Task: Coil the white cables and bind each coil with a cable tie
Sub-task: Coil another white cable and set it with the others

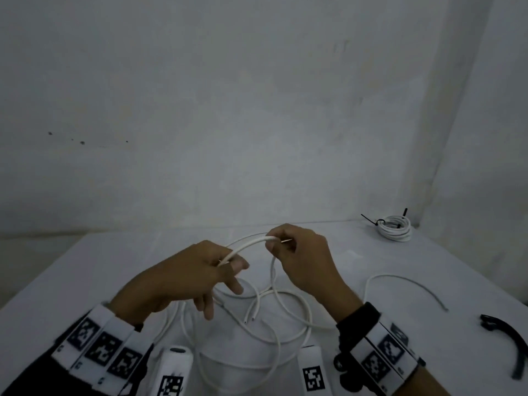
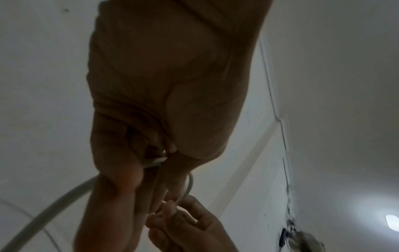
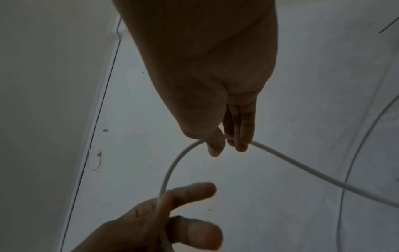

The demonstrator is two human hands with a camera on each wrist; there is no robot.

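Observation:
A loose white cable [image 1: 285,315] lies in tangled loops on the white table [image 1: 328,252] below both hands. My left hand [image 1: 225,265] pinches one stretch of it between thumb and forefinger, its other fingers spread downward. My right hand [image 1: 275,244] pinches the same cable [image 3: 172,167] a short arc farther along, near an end with bare wire showing. The raised arc [image 1: 245,247] spans between the two hands. In the right wrist view the right hand [image 3: 226,143] grips the cable, and the left hand [image 3: 172,213] holds it lower down.
A finished white coil [image 1: 395,227] bound with a black tie sits at the table's far right corner. Another loose white cable [image 1: 400,281] curves on the right. A black curved tool [image 1: 511,341] lies at the right edge. Walls stand close behind and on the right.

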